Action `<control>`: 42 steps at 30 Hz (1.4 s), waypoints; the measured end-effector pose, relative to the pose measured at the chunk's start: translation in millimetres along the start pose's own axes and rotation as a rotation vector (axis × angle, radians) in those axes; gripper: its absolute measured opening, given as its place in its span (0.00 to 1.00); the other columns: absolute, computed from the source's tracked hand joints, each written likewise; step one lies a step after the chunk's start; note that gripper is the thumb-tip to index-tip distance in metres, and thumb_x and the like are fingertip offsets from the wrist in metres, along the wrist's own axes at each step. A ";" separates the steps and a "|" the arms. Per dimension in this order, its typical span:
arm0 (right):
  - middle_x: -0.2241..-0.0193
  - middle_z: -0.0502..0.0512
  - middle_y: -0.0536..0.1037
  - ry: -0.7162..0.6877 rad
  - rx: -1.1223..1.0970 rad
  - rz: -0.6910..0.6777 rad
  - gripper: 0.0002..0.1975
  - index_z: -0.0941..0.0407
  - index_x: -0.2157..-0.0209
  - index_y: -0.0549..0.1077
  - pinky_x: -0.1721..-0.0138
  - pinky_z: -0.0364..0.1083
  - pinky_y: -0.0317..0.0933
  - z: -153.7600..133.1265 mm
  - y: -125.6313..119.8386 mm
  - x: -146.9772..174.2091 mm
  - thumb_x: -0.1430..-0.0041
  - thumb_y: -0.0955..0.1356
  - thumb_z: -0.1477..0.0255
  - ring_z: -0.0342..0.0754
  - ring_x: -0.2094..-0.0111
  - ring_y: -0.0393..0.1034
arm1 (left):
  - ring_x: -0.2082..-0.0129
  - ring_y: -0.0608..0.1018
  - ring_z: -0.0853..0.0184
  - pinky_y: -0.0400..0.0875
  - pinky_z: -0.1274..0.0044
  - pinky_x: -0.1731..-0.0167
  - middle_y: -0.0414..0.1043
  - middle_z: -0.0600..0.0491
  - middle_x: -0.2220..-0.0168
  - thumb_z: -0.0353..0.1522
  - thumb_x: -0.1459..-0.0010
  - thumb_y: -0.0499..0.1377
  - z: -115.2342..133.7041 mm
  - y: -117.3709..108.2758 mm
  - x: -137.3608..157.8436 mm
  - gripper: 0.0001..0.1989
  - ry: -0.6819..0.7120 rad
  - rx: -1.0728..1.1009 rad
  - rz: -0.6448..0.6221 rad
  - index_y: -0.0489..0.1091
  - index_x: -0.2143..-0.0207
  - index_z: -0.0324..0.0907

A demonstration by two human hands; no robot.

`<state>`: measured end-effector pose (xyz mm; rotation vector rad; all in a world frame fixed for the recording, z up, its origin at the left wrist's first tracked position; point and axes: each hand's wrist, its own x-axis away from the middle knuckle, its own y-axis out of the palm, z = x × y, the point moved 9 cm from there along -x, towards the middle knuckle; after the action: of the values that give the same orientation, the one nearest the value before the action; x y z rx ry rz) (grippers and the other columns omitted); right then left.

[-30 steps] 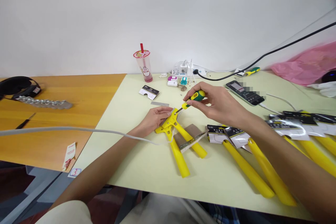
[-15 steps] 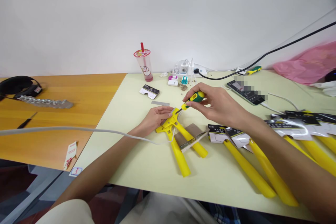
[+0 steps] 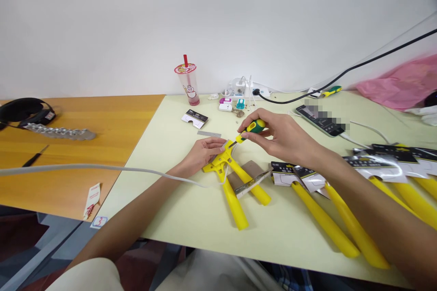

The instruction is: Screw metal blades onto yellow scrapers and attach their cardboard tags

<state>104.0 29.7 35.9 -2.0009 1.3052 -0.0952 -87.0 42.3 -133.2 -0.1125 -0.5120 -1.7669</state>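
Note:
My right hand is closed round the green and yellow handle of a screwdriver. The screwdriver's tip meets the head of a yellow scraper, close to a corner. My left hand grips that scraper's head at its blade edge, fingers on top. Under it lies a second yellow scraper, their heads overlapping. A folded cardboard sleeve rests across the upper scraper's handle. Just beyond my left hand lies a flat metal blade.
Several yellow scrapers with black and white card sleeves lie at right. Behind stand a drink cup and a power strip. A phone lies beyond my right arm. A pale cable crosses above my left forearm.

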 end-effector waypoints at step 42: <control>0.52 0.59 0.77 -0.173 0.430 -0.239 0.06 0.53 0.50 0.69 0.55 0.50 0.61 -56.6 55.0 -42.4 0.25 0.67 0.69 0.54 0.55 0.71 | 0.63 0.85 0.65 0.79 0.76 0.61 0.84 0.47 0.62 0.27 0.57 0.82 4.8 0.0 -2.2 0.19 0.088 0.150 -0.028 0.81 0.63 0.38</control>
<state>17.2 22.4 57.0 -1.7393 0.8480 -0.2842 -87.3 46.3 -129.7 0.0777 -0.5821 -1.7461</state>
